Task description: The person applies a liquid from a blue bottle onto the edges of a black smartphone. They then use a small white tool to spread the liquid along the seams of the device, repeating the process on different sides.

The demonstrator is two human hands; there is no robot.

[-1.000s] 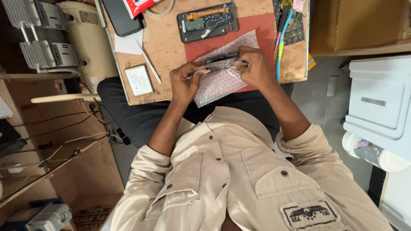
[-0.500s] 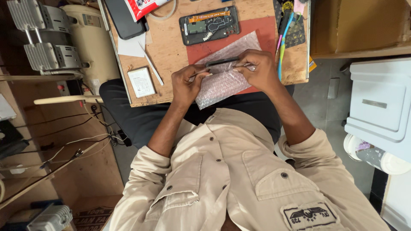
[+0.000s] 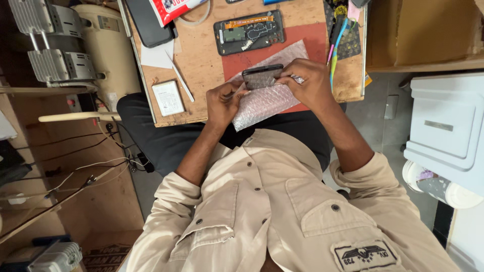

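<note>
My left hand [image 3: 223,102] and my right hand [image 3: 308,83] hold a dark flat phone-sized slab [image 3: 262,76] between them at the near edge of the wooden table [image 3: 201,65]. My right hand grips its right end and my left hand's fingers meet its left end. Under the slab lies a bubble-wrap pouch [image 3: 264,100], which rests partly on a red mat [image 3: 307,40] and partly over my lap. I cannot tell whether the slab's lower edge still sits inside the pouch.
An opened phone with bare circuitry [image 3: 249,32] lies beyond the mat. A white card-like piece [image 3: 168,97], a thin white stick [image 3: 179,75], a black slab [image 3: 148,22] and coloured hand tools [image 3: 337,38] share the table. A white cabinet [image 3: 448,126] stands at the right.
The dark slab has been turned from edge-on to show its broad face, and both hands have lifted slightly above the bubble wrap.
</note>
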